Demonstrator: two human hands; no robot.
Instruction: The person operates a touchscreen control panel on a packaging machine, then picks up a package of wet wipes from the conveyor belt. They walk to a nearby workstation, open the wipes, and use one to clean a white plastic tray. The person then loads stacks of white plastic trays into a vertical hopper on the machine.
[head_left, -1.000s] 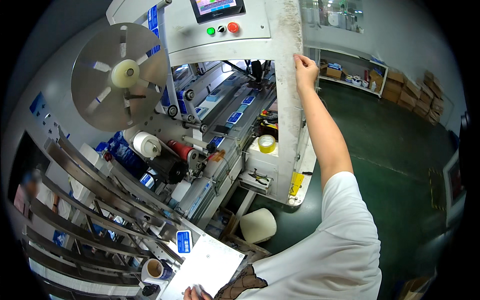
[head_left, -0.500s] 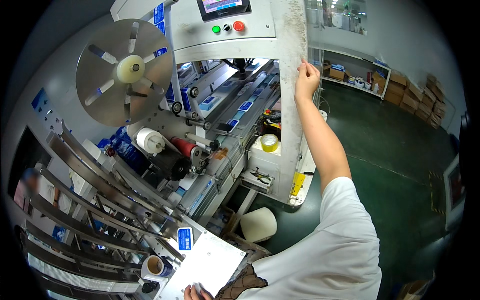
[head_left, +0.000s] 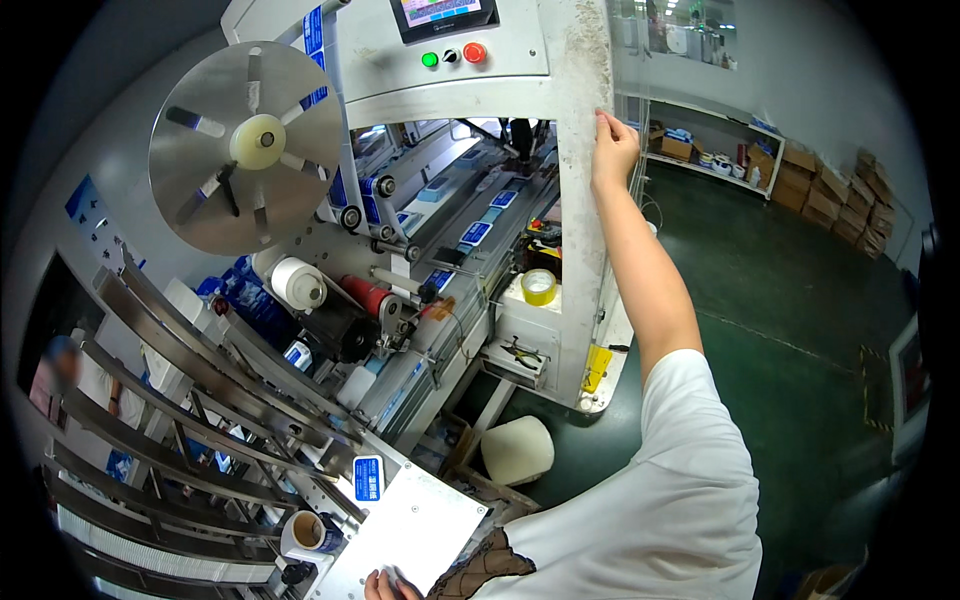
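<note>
Where the lower edge cuts the view, the left hand (head_left: 385, 585) rests with fingertips flat on a white plate (head_left: 420, 530); only the fingers show, so how far the hand is open cannot be told, and it grasps nothing visible. Left of it, slanted steel rails (head_left: 190, 390) run down toward a paper cup (head_left: 305, 532), and a small blue pack (head_left: 368, 478) lies at the plate's upper corner. Above, a steel reel (head_left: 245, 150) hangs on the machine face, with a white roll (head_left: 298, 283) and a red roller (head_left: 366, 296) below it. At centre, a conveyor (head_left: 470, 235) carries blue packs under a panel with a green button (head_left: 430, 60) and a red button (head_left: 474, 52). A yellow tape roll (head_left: 539, 287) sits on a shelf beside the white post (head_left: 583, 200). A white stool (head_left: 517, 450) stands on the green floor. To the right, the right hand (head_left: 613, 150), arm raised, pinches the edge of a clear door (head_left: 630, 60) at the post, fingers closed on it. Cartons (head_left: 840, 200) line the far wall.
</note>
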